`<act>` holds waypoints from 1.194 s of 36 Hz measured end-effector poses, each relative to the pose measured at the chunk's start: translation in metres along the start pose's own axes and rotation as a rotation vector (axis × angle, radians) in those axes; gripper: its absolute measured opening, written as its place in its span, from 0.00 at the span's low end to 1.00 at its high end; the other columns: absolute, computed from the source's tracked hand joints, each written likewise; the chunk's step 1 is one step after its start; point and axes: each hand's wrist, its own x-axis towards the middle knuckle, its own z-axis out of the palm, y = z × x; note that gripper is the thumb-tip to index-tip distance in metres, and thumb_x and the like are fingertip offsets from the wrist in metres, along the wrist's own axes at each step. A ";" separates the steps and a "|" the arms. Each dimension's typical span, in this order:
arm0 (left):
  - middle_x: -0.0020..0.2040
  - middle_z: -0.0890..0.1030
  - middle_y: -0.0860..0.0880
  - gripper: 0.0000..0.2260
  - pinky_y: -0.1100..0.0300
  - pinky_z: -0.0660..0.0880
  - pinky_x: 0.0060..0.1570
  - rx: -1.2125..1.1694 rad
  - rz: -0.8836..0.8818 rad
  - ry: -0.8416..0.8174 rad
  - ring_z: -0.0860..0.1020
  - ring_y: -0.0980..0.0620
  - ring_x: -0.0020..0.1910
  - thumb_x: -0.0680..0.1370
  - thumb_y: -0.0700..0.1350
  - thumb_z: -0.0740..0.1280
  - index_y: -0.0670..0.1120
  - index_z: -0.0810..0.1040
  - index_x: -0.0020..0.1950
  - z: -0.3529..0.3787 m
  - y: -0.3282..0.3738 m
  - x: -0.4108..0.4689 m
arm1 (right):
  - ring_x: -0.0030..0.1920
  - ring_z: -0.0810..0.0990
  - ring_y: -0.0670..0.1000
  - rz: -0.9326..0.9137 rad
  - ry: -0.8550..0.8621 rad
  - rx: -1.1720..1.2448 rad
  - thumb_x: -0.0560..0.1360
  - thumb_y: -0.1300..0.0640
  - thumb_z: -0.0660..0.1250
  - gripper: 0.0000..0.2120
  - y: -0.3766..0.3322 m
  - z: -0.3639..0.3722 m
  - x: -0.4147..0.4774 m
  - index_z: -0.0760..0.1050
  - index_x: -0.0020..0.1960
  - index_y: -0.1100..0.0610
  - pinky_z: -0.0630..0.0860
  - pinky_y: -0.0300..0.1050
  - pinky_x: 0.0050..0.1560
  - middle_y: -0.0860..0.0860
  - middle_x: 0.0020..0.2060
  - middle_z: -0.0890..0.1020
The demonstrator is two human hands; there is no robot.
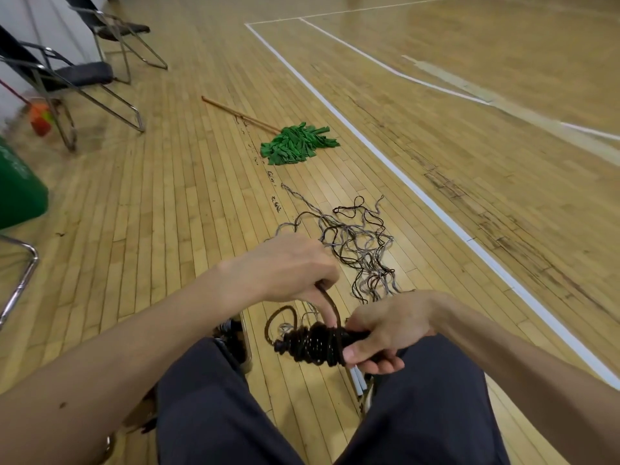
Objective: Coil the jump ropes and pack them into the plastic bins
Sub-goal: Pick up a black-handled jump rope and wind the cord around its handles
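Risk first. The right grip (389, 330) is curled round one end of the wound bundle (312, 344), fingers over the top, thumb under. If that hold slackens, the wraps prob. slide off the free end & the coil comes undone.

The left grip (295, 273) pinches the working strand (330, 307) btwn thumb & fingers, w/ one fingertip down on the wraps. Pulled too hard, the strand could drag turns off; too slack, & the next turn sits loose. A stray loop (280, 318) sticks out at the bundle's left end and could snag.

Bigger worry: the loose ropes (355, 243) on the floor ahead are a tangle of dark & grey cords crossing each other. Anything drawn from there may knot or drag its neighbours along.

Look: the bundle is dark cord wound in many tight turns, fat in the middle, tapering to the left, w/ pale flecks. It's held in the air btwn the knees, above the floor, not resting on it. White handle ends (356, 380) poke out under the right grip.

No bin plainly in view. The green thing (16, 189) at the floor's left edge may be one; can't tell.
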 end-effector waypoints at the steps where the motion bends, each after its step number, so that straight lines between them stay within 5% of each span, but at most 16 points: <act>1: 0.33 0.67 0.58 0.27 0.59 0.74 0.40 -0.041 -0.017 -0.014 0.70 0.56 0.38 0.68 0.73 0.64 0.47 0.74 0.41 0.001 0.000 0.000 | 0.31 0.75 0.44 0.000 -0.019 -0.032 0.84 0.56 0.62 0.14 -0.003 0.002 -0.002 0.73 0.40 0.55 0.74 0.35 0.32 0.46 0.32 0.76; 8: 0.29 0.75 0.60 0.22 0.62 0.70 0.33 -0.545 -0.134 -0.069 0.72 0.63 0.32 0.63 0.65 0.77 0.47 0.80 0.37 0.005 0.002 -0.002 | 0.28 0.73 0.42 -0.122 -0.178 -0.074 0.83 0.55 0.65 0.19 -0.019 0.011 -0.011 0.76 0.33 0.45 0.72 0.36 0.31 0.42 0.27 0.76; 10: 0.29 0.79 0.57 0.19 0.66 0.69 0.32 -0.708 -0.153 -0.091 0.73 0.63 0.29 0.65 0.59 0.79 0.44 0.81 0.37 0.005 -0.001 -0.005 | 0.27 0.73 0.42 -0.192 -0.229 -0.004 0.77 0.44 0.71 0.12 -0.019 0.014 -0.012 0.77 0.37 0.46 0.71 0.35 0.30 0.41 0.28 0.76; 13: 0.32 0.81 0.45 0.16 0.64 0.73 0.32 -0.976 -0.200 -0.070 0.77 0.53 0.30 0.69 0.51 0.79 0.38 0.81 0.39 0.005 -0.007 -0.009 | 0.26 0.72 0.41 -0.305 -0.246 0.203 0.68 0.29 0.70 0.28 -0.015 0.017 -0.007 0.75 0.44 0.55 0.67 0.34 0.27 0.41 0.27 0.75; 17: 0.27 0.79 0.55 0.20 0.69 0.71 0.29 -1.200 -0.329 -0.017 0.77 0.59 0.27 0.67 0.65 0.74 0.48 0.83 0.34 0.016 -0.009 -0.010 | 0.25 0.69 0.41 -0.519 -0.195 0.449 0.72 0.35 0.70 0.22 -0.011 0.017 0.000 0.76 0.42 0.54 0.63 0.33 0.25 0.42 0.27 0.73; 19: 0.27 0.79 0.55 0.12 0.73 0.71 0.29 -1.288 -0.455 0.066 0.78 0.61 0.29 0.79 0.48 0.68 0.46 0.79 0.36 0.031 -0.013 -0.013 | 0.25 0.68 0.41 -0.592 -0.135 0.526 0.73 0.36 0.71 0.22 -0.013 0.013 0.001 0.75 0.42 0.56 0.64 0.32 0.25 0.43 0.27 0.73; 21: 0.42 0.82 0.45 0.10 0.73 0.72 0.43 -1.402 -0.628 0.060 0.82 0.59 0.44 0.83 0.35 0.57 0.44 0.77 0.52 0.024 -0.003 -0.027 | 0.25 0.68 0.41 -0.645 -0.050 0.570 0.72 0.36 0.72 0.21 -0.015 0.009 -0.001 0.77 0.41 0.55 0.64 0.32 0.26 0.43 0.26 0.73; 23: 0.53 0.79 0.34 0.13 0.69 0.71 0.45 -1.470 -0.629 -0.020 0.80 0.43 0.50 0.85 0.37 0.53 0.36 0.77 0.58 0.015 0.012 -0.031 | 0.25 0.68 0.40 -0.685 0.025 0.580 0.71 0.36 0.72 0.19 -0.017 0.005 -0.002 0.79 0.40 0.52 0.62 0.33 0.25 0.43 0.26 0.73; 26: 0.36 0.75 0.43 0.17 0.61 0.75 0.32 -1.725 -0.562 0.111 0.73 0.51 0.30 0.86 0.46 0.51 0.41 0.73 0.45 0.018 0.019 -0.015 | 0.24 0.67 0.42 -0.691 0.142 0.595 0.70 0.36 0.74 0.22 -0.016 -0.003 -0.001 0.77 0.39 0.55 0.61 0.35 0.25 0.45 0.26 0.72; 30: 0.33 0.75 0.47 0.14 0.62 0.70 0.27 -2.058 -0.645 0.265 0.71 0.53 0.28 0.85 0.51 0.57 0.41 0.74 0.52 0.036 0.015 0.002 | 0.24 0.65 0.44 -0.613 0.398 0.642 0.70 0.37 0.73 0.20 -0.011 -0.015 -0.004 0.76 0.38 0.54 0.61 0.35 0.24 0.47 0.26 0.70; 38: 0.39 0.81 0.42 0.12 0.57 0.77 0.33 -2.042 -0.876 0.436 0.79 0.47 0.36 0.85 0.42 0.58 0.38 0.79 0.54 0.053 0.022 0.014 | 0.27 0.67 0.46 -0.322 0.800 0.349 0.82 0.47 0.64 0.17 0.000 -0.017 0.019 0.73 0.42 0.60 0.64 0.37 0.27 0.49 0.28 0.73; 43: 0.45 0.86 0.39 0.18 0.52 0.82 0.43 -2.246 -1.029 0.538 0.84 0.42 0.47 0.86 0.49 0.55 0.39 0.80 0.54 0.052 0.022 0.013 | 0.25 0.69 0.42 -0.244 0.920 0.105 0.84 0.44 0.59 0.17 -0.002 -0.016 0.036 0.71 0.42 0.55 0.67 0.38 0.30 0.45 0.27 0.74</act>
